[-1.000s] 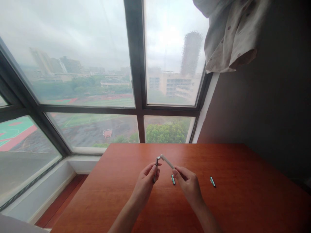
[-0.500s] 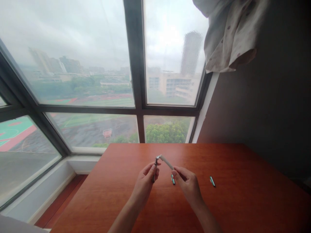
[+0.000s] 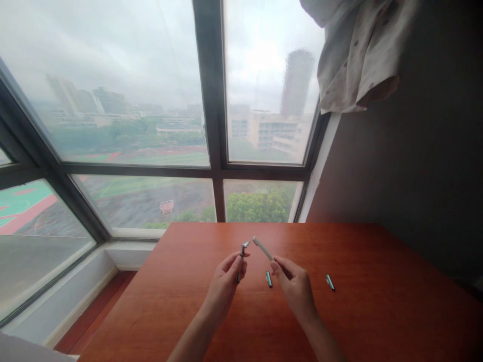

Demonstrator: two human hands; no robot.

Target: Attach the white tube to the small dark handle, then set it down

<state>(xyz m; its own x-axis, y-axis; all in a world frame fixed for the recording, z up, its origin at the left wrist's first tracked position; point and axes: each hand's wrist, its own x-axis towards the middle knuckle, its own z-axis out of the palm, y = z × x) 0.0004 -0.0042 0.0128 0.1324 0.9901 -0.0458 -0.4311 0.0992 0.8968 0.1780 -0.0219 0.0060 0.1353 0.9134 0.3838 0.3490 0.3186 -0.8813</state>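
Note:
My left hand (image 3: 226, 281) pinches a slim dark handle with a metal head (image 3: 242, 250), held upright above the red-brown table (image 3: 377, 311). My right hand (image 3: 296, 286) pinches a thin pale strip (image 3: 262, 248) that points up and left toward that metal head, with a small gap between the two. Two small green-and-black pieces lie flat on the table: one (image 3: 268, 278) just left of my right hand, the other (image 3: 330, 282) further right.
Big windows (image 3: 151, 125) stand behind the table, with a white sill (image 3: 132, 251) at their base. A pale garment (image 3: 354, 55) hangs at the upper right against a dark wall (image 3: 422, 166). The table's left edge drops to a wooden floor (image 3: 98, 311).
The pale strip was touching the metal head of the handle before. Now my right hand has drawn it slightly up and to the right, so the two parts are apart.

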